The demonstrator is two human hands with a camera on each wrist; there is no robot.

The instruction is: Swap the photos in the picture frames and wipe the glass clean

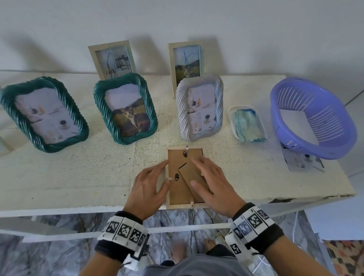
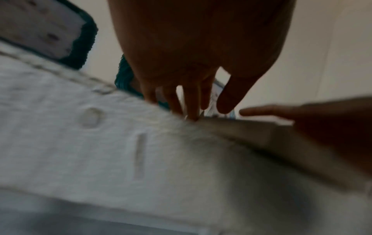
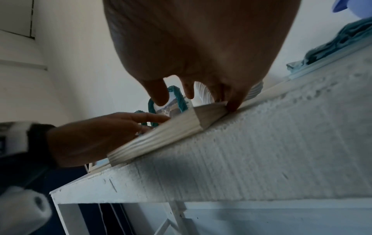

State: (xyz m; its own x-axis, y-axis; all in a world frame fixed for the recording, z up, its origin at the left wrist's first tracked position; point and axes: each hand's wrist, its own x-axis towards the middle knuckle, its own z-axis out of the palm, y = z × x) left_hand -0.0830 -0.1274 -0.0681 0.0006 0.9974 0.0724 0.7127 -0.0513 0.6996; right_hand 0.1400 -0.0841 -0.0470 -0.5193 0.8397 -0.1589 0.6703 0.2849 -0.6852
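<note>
A pale wooden picture frame [image 1: 173,195] lies face down at the table's front edge, its brown backing board and fold-out stand [image 1: 191,176] facing up. My left hand [image 1: 158,175] rests along the frame's left side, straight fingers touching the edge near a small metal clip [image 1: 168,178]. My right hand [image 1: 203,171] lies flat on the backing and stand, fingers spread. In the right wrist view a fingertip [image 3: 233,106] presses at the frame's [image 3: 171,127] far corner. The left wrist view is blurred and shows my left fingers [image 2: 191,101] at the frame's edge.
Behind stand two green rope-edged frames [image 1: 43,114] [image 1: 125,108], a white rope-edged frame [image 1: 200,107] and two wooden frames [image 1: 112,60] [image 1: 186,60]. To the right are a tray [image 1: 232,116] holding a blue-green cloth [image 1: 247,123], a purple basket [image 1: 331,142] and a loose photo [image 1: 300,162].
</note>
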